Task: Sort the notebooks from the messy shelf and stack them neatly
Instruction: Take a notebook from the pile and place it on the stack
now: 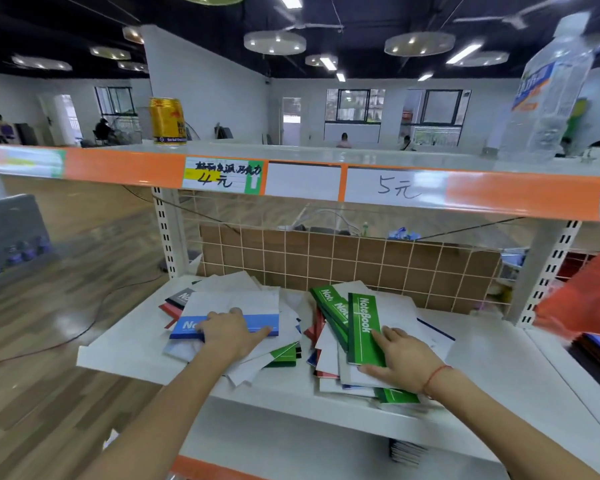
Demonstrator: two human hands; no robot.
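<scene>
Notebooks (363,329), green-spined, white-covered, jumbled.

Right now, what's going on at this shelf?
A person is sorting notebooks on a white shelf. Their left hand lies on a blue-banded notebook atop the left pile, and their right hand rests flat on a green notebook atop the right pile. Both piles are messy, with colours mixed.

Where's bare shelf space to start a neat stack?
Bare shelf right of the green notebook, up to the upright; a smaller strip left of the blue notebook. The middle is crowded: both hands work overlapping piles there.
</scene>
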